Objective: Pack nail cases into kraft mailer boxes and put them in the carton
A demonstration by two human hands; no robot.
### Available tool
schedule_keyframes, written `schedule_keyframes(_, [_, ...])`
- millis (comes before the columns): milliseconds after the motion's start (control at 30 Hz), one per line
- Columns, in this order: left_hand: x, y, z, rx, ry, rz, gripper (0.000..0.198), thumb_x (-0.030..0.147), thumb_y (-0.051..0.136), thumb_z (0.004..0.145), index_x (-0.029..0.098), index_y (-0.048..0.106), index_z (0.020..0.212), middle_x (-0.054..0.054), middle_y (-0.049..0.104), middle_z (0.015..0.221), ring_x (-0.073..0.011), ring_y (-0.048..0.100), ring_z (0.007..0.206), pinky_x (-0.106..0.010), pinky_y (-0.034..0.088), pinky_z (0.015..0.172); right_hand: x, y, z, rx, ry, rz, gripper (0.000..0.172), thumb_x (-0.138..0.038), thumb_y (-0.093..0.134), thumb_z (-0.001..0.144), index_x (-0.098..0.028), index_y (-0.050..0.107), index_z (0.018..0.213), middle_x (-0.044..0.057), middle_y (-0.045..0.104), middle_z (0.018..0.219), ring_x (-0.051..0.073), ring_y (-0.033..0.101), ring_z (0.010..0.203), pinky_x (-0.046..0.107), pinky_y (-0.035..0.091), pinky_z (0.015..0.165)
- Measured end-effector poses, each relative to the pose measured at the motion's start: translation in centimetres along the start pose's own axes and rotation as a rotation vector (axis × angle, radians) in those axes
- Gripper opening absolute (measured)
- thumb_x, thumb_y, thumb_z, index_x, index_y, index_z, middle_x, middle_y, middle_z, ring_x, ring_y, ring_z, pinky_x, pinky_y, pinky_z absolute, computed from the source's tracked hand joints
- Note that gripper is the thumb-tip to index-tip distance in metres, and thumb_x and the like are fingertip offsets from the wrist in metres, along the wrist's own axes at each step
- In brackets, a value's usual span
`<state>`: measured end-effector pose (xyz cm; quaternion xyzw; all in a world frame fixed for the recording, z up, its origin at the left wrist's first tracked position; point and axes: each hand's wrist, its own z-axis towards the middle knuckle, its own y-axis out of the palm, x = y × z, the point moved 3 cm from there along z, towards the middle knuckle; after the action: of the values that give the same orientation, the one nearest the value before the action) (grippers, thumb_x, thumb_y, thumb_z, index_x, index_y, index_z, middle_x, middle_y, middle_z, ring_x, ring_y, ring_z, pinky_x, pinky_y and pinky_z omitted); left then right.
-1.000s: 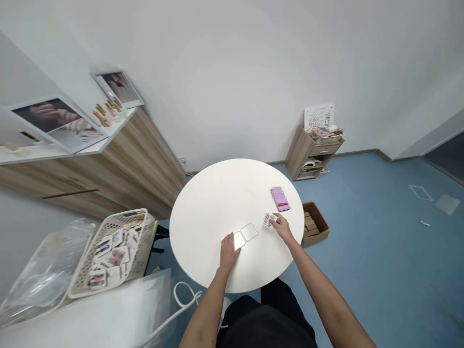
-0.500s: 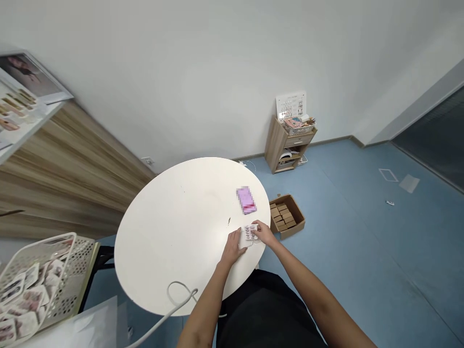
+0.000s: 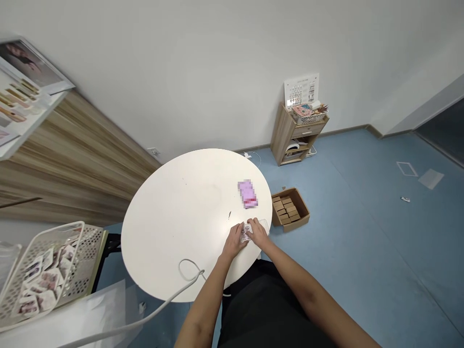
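A small card of press-on nails (image 3: 246, 231) lies between my two hands near the right front edge of the round white table (image 3: 174, 217). My left hand (image 3: 233, 241) is curled round the card's left side, thumb at its near edge. From the right, the fingers of my right hand (image 3: 257, 234) press on it, covering much of its surface. A clear plastic case (image 3: 264, 224) shows behind the right hand, by the table's rim. A purple pack (image 3: 248, 193), blurred into blocks, rests farther back.
Beside the table, an open cardboard box (image 3: 290, 212) of small brown boxes stands on the floor. A wooden cabinet (image 3: 284, 133) is against the wall. A grey cable (image 3: 174, 296) loops over the table's front. At left sits a white basket (image 3: 81, 261) of packets.
The nail card has shifted left, close against my left hand, and my right hand has moved with it. The clear case now shows at the right. The camera view has shifted slightly.
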<state>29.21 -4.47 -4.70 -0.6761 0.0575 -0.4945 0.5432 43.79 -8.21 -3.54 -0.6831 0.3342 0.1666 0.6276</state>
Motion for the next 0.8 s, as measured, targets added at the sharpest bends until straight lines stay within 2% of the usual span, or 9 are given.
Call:
schedule_keyframes(200, [0.2,-0.2,0.4,-0.008,0.007,0.021,0.078,0.026,0.063,0.079,0.023,0.025,0.147,-0.014,0.048,0.131,-0.0306,0.048,0.121,-0.051,0.043,0.1,-0.2,-0.6,-0.1,0.074,-0.004,-0.082,0.024,-0.021,0.064,0.08,-0.023,0.052,0.101,0.007,0.052,0.104,0.024,0.052,0.095,0.033,0.044,0.076])
schedule_keyframes(267, [0.3,-0.4,0.5,-0.022,0.009,0.033,0.078,0.026,0.063,0.078,0.022,0.027,0.146,-0.014,0.048,0.129,-0.0309,0.049,0.118,-0.051,0.043,0.1,1.0,-1.6,-0.2,0.162,0.065,-0.017,0.022,-0.028,0.061,0.082,-0.023,0.052,0.102,0.008,0.052,0.104,0.026,0.051,0.098,0.036,0.045,0.08])
schedule_keyframes(400, [0.3,-0.7,0.6,-0.046,0.006,0.063,0.076,0.027,0.065,0.077,0.022,0.031,0.145,-0.014,0.048,0.126,-0.0321,0.049,0.116,-0.051,0.045,0.097,5.4,-3.9,-1.0,0.364,0.324,0.109,0.024,-0.035,0.055,0.084,-0.019,0.053,0.101,0.011,0.054,0.104,0.027,0.053,0.099,0.039,0.044,0.084])
schedule_keyframes(467, [0.3,-0.7,0.6,-0.051,0.011,0.072,0.075,0.029,0.066,0.077,0.024,0.033,0.144,-0.014,0.048,0.126,-0.0323,0.05,0.116,-0.051,0.046,0.096,7.3,-4.2,-1.6,0.33,0.419,0.193,0.025,-0.038,0.056,0.08,-0.019,0.055,0.097,0.009,0.058,0.097,0.025,0.056,0.091,0.036,0.045,0.078])
schedule_keyframes(567, [0.4,-0.7,0.8,-0.024,0.033,0.06,0.071,0.033,0.066,0.078,0.024,0.036,0.142,-0.013,0.048,0.126,-0.0316,0.05,0.115,-0.05,0.046,0.095,8.8,-3.9,-2.2,0.198,0.483,0.346,0.022,-0.043,0.057,0.078,-0.022,0.056,0.084,0.003,0.061,0.079,0.021,0.059,0.076,0.031,0.046,0.068])
schedule_keyframes(667, [0.4,-0.8,0.9,0.023,0.013,0.045,0.068,0.038,0.066,0.08,0.024,0.038,0.141,-0.013,0.048,0.124,-0.0307,0.05,0.113,-0.049,0.046,0.094,9.0,-3.7,-2.3,0.155,0.501,0.541,0.023,-0.045,0.058,0.076,-0.023,0.054,0.075,0.0,0.062,0.071,0.019,0.061,0.071,0.029,0.048,0.064])
schedule_keyframes(800, [0.5,-0.6,0.9,0.043,-0.061,0.037,0.07,0.04,0.067,0.078,0.024,0.04,0.14,-0.012,0.049,0.12,-0.0301,0.052,0.108,-0.048,0.046,0.091,8.2,-3.9,-1.4,0.152,0.519,0.852,0.026,-0.044,0.066,0.071,-0.022,0.053,0.075,0.002,0.068,0.073,0.017,0.066,0.066,0.029,0.053,0.06])
